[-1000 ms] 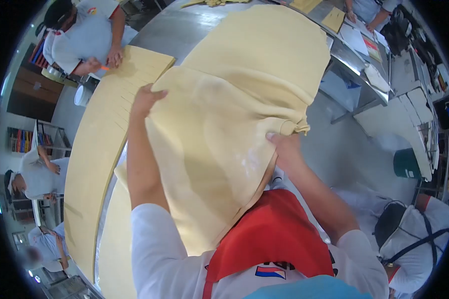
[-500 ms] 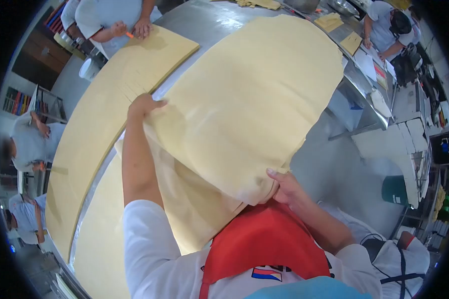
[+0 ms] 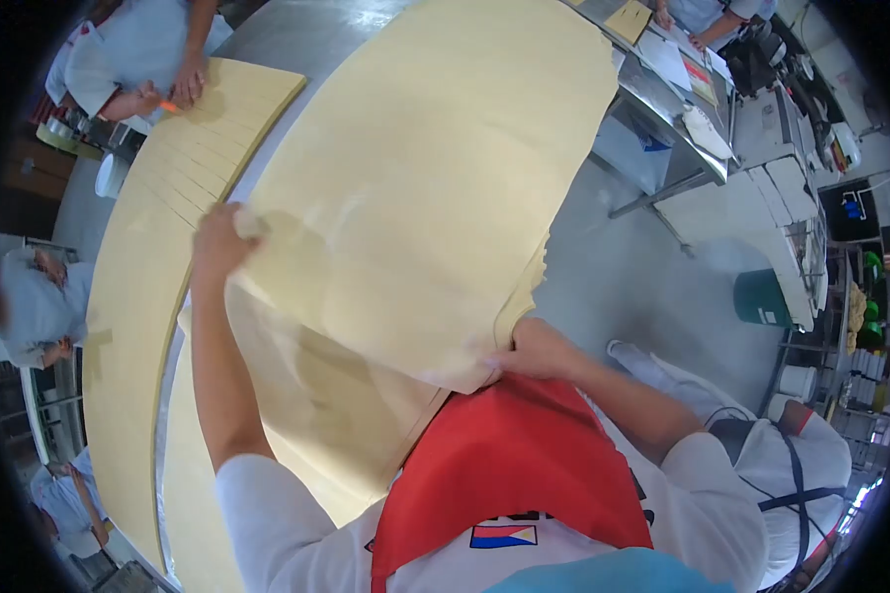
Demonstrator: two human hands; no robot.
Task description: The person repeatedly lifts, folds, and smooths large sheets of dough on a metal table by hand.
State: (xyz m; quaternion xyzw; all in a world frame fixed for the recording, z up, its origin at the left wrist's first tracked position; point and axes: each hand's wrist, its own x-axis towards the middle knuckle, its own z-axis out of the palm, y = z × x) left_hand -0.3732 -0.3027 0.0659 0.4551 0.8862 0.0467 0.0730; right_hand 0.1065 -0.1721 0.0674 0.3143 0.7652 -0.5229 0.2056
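Note:
A large sheet of pale yellow dough (image 3: 415, 188) lies across the table before me, its right edge ragged. My left hand (image 3: 225, 239) is closed around the sheet's left edge, slightly blurred. At the near right corner, my right hand (image 3: 536, 349) pinches the dough edge close to my red apron (image 3: 524, 455); part of its fingers is hidden by the dough. Beneath the lifted near-left edge, more dough (image 3: 336, 405) shows in loose, shaded folds.
A long thick dough slab (image 3: 128, 326) with several cut lines curves along the left. A co-worker's hand (image 3: 148, 101) holds an orange-handled tool (image 3: 172, 106) at its far end. Another steel table (image 3: 677, 119) stands at right, with a dark green bin (image 3: 761, 296) beyond.
My view has shifted, so the surroundings sit further left and higher. Both hands still grip the sheet; my right hand has turned over its corner. Cut lines on the slab show more clearly.

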